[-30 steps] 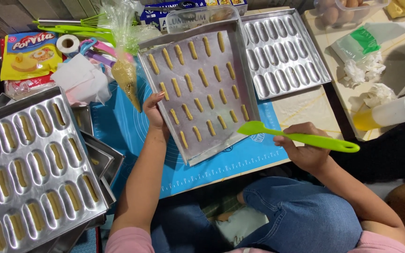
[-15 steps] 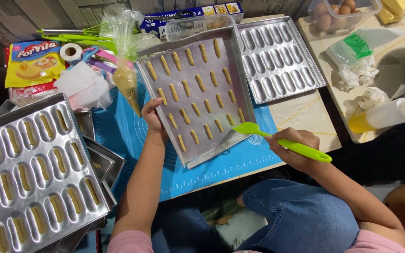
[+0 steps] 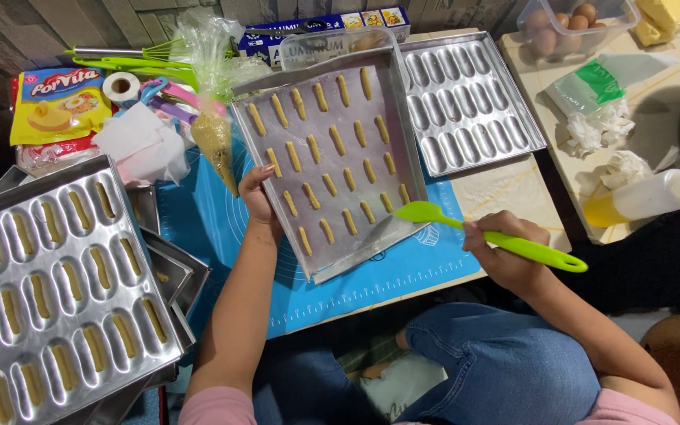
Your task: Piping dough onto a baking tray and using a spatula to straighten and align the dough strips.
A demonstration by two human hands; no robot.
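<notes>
A flat metal baking tray (image 3: 403, 118) lies on a blue mat (image 3: 214, 228), with several piped finger-shaped strips of dough (image 3: 330, 182) in rows. My left hand (image 3: 257, 197) grips the tray's left edge. My right hand (image 3: 505, 252) holds a green silicone spatula (image 3: 466, 228), whose blade rests over the tray's lower right corner. A filled piping bag (image 3: 216, 138) lies just left of the tray, close to my left hand.
A moulded tray (image 3: 57, 275) filled with dough sits at the left on stacked pans. An empty moulded tray (image 3: 470, 102) is at the right of the flat one. A squeeze bottle (image 3: 647, 197), eggs in a tub (image 3: 568, 20), tissue (image 3: 143, 142) and packets surround them.
My right hand has brought the spatula up and left, so its blade has moved from the mat onto the tray's lower right corner. My left hand has kept its grip on the tray.
</notes>
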